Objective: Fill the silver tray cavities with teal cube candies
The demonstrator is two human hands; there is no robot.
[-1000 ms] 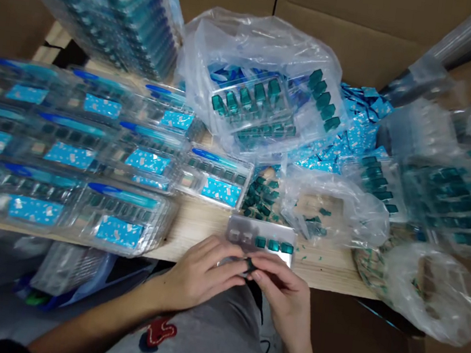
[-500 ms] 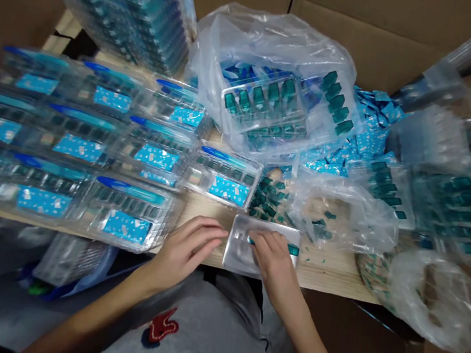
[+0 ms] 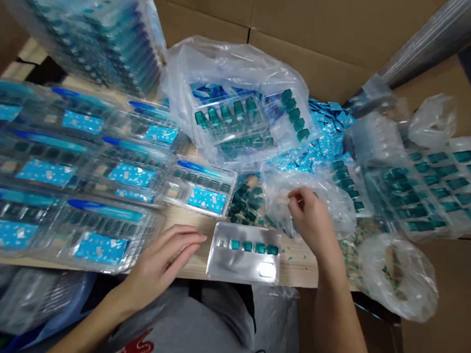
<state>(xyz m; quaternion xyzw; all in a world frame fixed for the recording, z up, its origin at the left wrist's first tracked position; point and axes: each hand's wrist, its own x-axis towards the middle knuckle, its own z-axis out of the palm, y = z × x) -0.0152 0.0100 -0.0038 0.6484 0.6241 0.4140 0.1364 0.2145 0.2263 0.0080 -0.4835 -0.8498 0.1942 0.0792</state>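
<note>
A silver-backed clear blister tray (image 3: 243, 265) lies on the wooden table near its front edge, with four teal pieces (image 3: 253, 247) sitting in a row in its upper cavities. My left hand (image 3: 163, 262) rests open on the table left of this tray, touching a clear blister pack (image 3: 100, 248). My right hand (image 3: 306, 217) is up at a crumpled clear plastic bag (image 3: 336, 204), fingers curled against it. Whatever the fingertips hold is hidden. A loose heap of teal pieces (image 3: 244, 204) lies just left of that bag.
Rows of blister packs with blue labels cover the table's left. A clear bag of teal-filled trays (image 3: 236, 66) stands behind, beside scattered blue sachets (image 3: 321, 147). Another clear bag (image 3: 398, 276) lies at right. Cardboard walls (image 3: 302, 29) surround the table; my grey-clothed lap lies below.
Both hands have left the silver tray: my right hand moved up and right to the bag, my left moved left. The tray now shows four teal pieces, up from three. The view shifted slightly.
</note>
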